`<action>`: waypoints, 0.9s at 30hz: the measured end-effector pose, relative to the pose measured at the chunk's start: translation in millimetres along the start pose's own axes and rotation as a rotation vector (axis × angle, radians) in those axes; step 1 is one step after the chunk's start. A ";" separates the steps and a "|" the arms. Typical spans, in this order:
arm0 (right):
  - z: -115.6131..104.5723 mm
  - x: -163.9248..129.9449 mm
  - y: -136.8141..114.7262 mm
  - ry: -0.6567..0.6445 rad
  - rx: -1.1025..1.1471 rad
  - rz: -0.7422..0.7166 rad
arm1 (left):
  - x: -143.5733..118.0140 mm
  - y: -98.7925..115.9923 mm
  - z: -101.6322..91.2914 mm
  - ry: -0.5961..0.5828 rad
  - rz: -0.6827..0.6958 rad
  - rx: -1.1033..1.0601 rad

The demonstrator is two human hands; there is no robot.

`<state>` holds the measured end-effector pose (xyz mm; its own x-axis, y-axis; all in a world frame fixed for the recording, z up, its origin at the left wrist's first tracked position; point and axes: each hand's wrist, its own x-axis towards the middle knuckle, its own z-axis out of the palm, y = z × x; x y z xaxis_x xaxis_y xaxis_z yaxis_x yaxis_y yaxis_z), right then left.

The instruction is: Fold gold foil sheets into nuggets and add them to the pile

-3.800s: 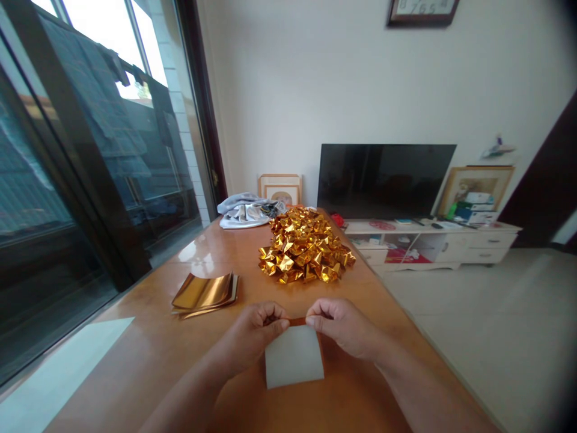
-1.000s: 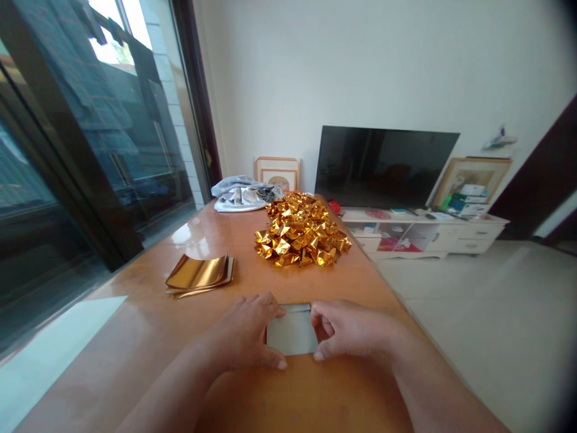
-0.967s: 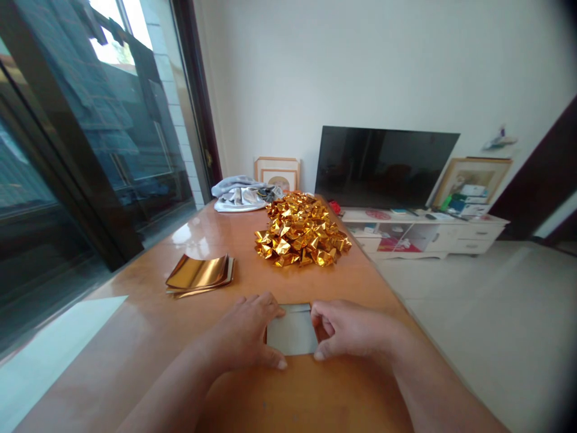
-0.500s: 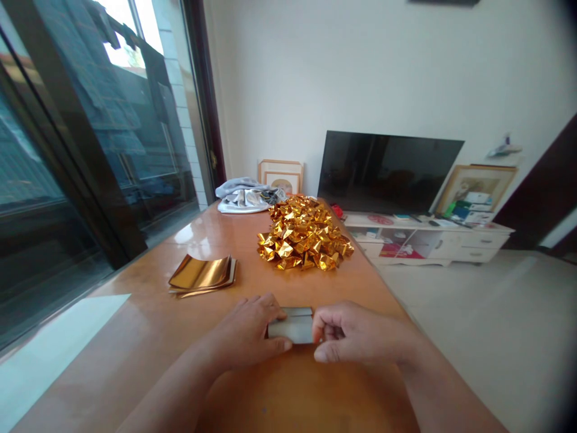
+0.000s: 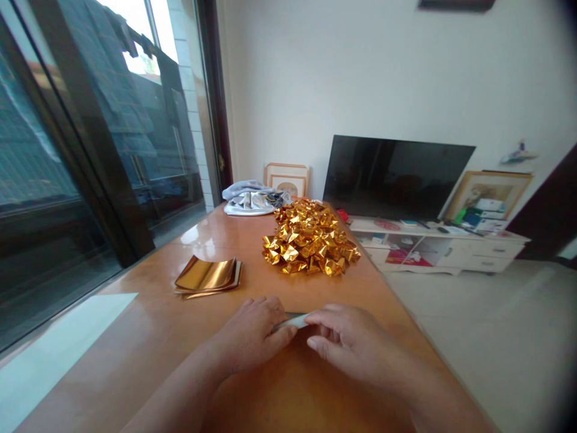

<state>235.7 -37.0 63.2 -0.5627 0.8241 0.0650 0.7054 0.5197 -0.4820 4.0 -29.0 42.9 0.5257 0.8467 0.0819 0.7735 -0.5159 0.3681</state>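
Fingers of left hand (image 5: 252, 337) and right hand (image 5: 345, 346) pinch folded paper (image 5: 295, 320) — each grip nearly closed — on table (image 5: 148, 337).

The folded paper (image 5: 295, 320) now shows only as a thin strip, where earlier a broad white panel lay open toward the table's near edge. The left hand (image 5: 255, 334) and right hand (image 5: 342, 340) have closed in until they nearly meet over it.

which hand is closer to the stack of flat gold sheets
Left. The left hand lies just right of and nearer the viewer than the stack of flat gold sheets; the right hand is farther right.
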 end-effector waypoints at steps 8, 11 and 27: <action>3.7 9.3 15.2 0.059 -0.064 0.051 | 3.8 -1.9 2.1 0.020 -0.040 -0.046; 2.5 6.6 18.1 0.030 -0.040 0.060 | 3.3 -3.5 1.2 -0.013 -0.015 -0.053; 12.8 8.7 36.0 -0.205 0.062 0.057 | 0.6 -15.9 6.0 -0.104 -0.001 -0.020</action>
<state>250.7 -14.0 35.3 -0.6027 0.7857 -0.1397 0.7145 0.4533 -0.5329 -5.8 -21.0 31.5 0.5597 0.8285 -0.0142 0.7673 -0.5117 0.3865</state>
